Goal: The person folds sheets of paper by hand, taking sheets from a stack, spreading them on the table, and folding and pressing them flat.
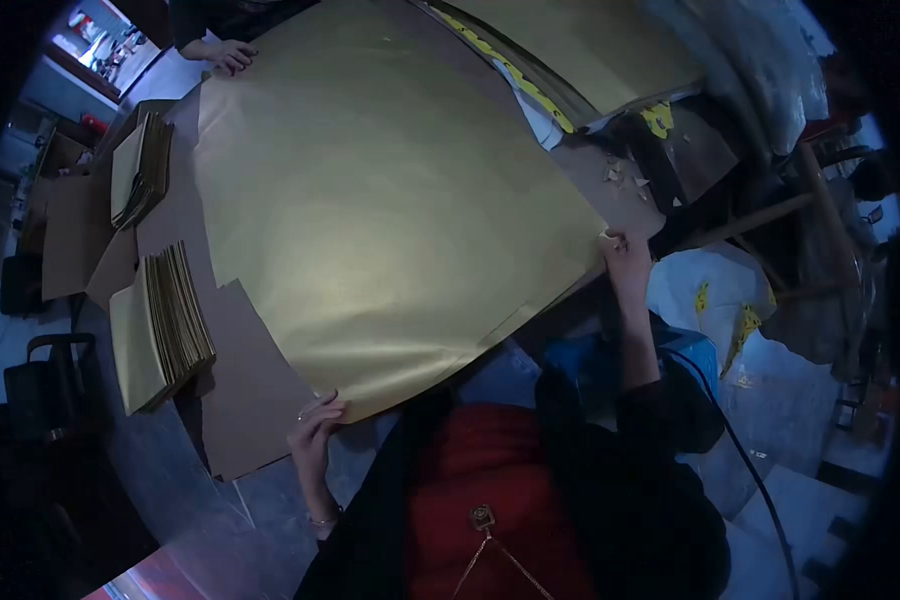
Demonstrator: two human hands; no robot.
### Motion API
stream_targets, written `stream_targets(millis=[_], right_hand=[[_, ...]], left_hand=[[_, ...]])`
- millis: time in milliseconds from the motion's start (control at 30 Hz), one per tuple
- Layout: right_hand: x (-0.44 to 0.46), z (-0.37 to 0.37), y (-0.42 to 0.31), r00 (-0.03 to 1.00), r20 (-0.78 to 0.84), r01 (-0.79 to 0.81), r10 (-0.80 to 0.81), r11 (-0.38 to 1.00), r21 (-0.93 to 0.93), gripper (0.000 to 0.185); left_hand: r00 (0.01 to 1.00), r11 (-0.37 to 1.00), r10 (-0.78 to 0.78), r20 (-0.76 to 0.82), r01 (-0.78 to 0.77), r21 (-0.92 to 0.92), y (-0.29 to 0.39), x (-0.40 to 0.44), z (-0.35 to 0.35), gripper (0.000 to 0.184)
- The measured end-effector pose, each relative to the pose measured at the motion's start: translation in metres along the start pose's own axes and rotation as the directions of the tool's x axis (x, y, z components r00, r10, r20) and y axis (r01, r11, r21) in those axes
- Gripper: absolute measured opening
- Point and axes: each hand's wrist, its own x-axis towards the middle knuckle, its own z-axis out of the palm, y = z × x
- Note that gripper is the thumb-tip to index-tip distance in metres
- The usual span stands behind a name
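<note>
Gold sheet (370,200) overlies cardboard (245,400), touching left hand (316,422) and right hand (626,260).

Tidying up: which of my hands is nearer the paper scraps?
Right. Your right hand is just short of the scraps; your left hand is farther, across the gold sheet.

Only 1 view: head cam, worn on the person's head, facing fwd & steeply down. V. wide lens, w/ dark rounded corners & bent lines near the edges. Wearer's red top (490,455) sits btm ctr, seen from above, v. close to cam. Gold sheet (370,200) fills the mid, a bit farther off; L hand (315,428) & R hand (626,265) are at its near side. Another person's hand (232,56) is farther, upper L; bright opening (105,45) in top L corner is farther still.
</note>
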Motion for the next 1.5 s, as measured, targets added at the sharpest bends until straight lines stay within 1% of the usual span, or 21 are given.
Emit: stream_targets(millis=[33,67,133,167,233,333,467,533,633,700,767,833,900,967,1033,1167,1233,1333,1367,1433,1500], right_hand=[[0.0,-0.001,0.002,0.997,0.023,0.074,-0.071,0.98,-0.184,0.024],[0.001,-0.003,-0.003,0.997,0.02,0.071,-0.068,0.98,-0.186,0.024],[0.002,-0.01,-0.016,0.971,0.17,-0.152,0.169,0.982,-0.111,0.028],[0.004,-0.008,-0.015,0.971,0.166,-0.154,0.172,0.982,-0.111,0.028],[0.012,-0.003,-0.009,0.986,0.09,-0.113,0.14,0.959,-0.259,0.035],[0.017,0.003,-0.014,0.976,0.123,-0.127,0.179,0.93,-0.344,0.045],[0.005,0.01,-0.023,0.991,0.056,-0.102,0.123,0.953,-0.286,0.051],[0.01,0.01,-0.02,0.949,0.149,-0.242,0.277,0.946,-0.217,0.047],[0.008,0.011,-0.023,0.968,0.111,-0.2,0.223,0.962,-0.185,0.043],[0.011,0.012,-0.024,0.96,0.132,-0.217,0.247,0.953,-0.21,0.042],[0.011,0.016,-0.02,0.95,0.155,-0.231,0.271,0.945,-0.233,0.041],[0.008,0.023,-0.01,0.996,0.0,-0.087,0.088,0.988,-0.125,0.037],[0.006,0.016,-0.029,0.99,0.02,-0.132,0.136,0.98,-0.152,0.035],[0.007,0.015,-0.033,0.983,0.036,-0.174,0.183,0.969,-0.177,0.034],[0.008,0.018,-0.024,0.996,-0.043,-0.083,0.076,0.972,-0.22,0.026],[0.007,0.013,-0.035,0.995,-0.084,-0.083,0.057,0.932,-0.353,0.021],[0.006,0.007,-0.04,0.981,-0.174,0.008,-0.085,0.917,-0.399,0.02],[0.004,-0.009,-0.044,0.974,-0.174,0.079,-0.143,0.94,-0.332,0.022],[0.004,-0.012,-0.046,0.974,-0.176,0.076,-0.141,0.939,-0.334,0.022],[0.004,-0.016,-0.049,0.993,-0.115,-0.064,0.026,0.938,-0.34,0.024],[0.005,-0.015,-0.039,0.992,-0.097,-0.106,0.077,0.932,-0.346,0.024]], left_hand=[[1.0,1.0,-0.01,0.008,0.01,0.013,0.0,-0.002,-0.001,0.013],[1.0,0.999,-0.022,0.016,0.021,0.026,0.0,-0.002,-0.001,0.013],[0.999,1.0,-0.024,0.027,0.023,0.021,0.001,-0.002,-0.001,0.013],[0.999,1.0,-0.024,0.034,0.023,0.016,0.001,-0.001,-0.001,0.013],[0.999,1.0,-0.001,0.048,0.001,0.008,-0.005,-0.001,-0.002,0.013],[0.999,1.0,0.003,0.053,-0.005,0.028,-0.002,-0.001,-0.001,0.013],[0.997,0.997,0.049,0.053,-0.052,0.056,-0.005,0.0,0.0,0.012],[0.998,0.997,0.024,0.065,-0.029,0.074,0.0,0.0,0.0,0.012],[0.996,0.994,0.022,0.086,-0.031,0.104,-0.008,-0.001,-0.003,0.013],[0.995,0.992,0.04,0.087,-0.05,0.114,-0.007,-0.002,-0.002,0.013],[0.996,0.999,-0.002,0.085,-0.001,0.04,-0.001,-0.001,-0.001,0.013],[0.997,0.997,0.013,0.08,-0.019,0.075,-0.002,-0.001,-0.002,0.013],[0.997,0.993,0.033,0.076,-0.041,0.108,-0.006,-0.002,-0.001,0.012],[0.998,0.998,-0.012,0.059,0.008,0.063,-0.011,-0.004,-0.001,0.011],[0.998,0.997,0.008,0.061,-0.012,0.07,-0.011,-0.003,-0.001,0.011],[0.995,0.99,0.058,0.081,-0.068,0.12,0.001,0.0,-0.001,0.01],[0.993,0.99,0.088,0.081,-0.096,0.104,-0.002,0.0,-0.001,0.01],[0.991,0.991,0.106,0.084,-0.113,0.076,-0.009,-0.002,-0.002,0.01],[0.992,0.993,0.092,0.086,-0.098,0.068,-0.009,-0.002,-0.002,0.01],[0.99,0.987,0.107,0.094,-0.117,0.107,-0.006,-0.002,-0.002,0.01],[0.988,0.98,0.121,0.096,-0.134,0.149,-0.005,-0.002,-0.002,0.01]])
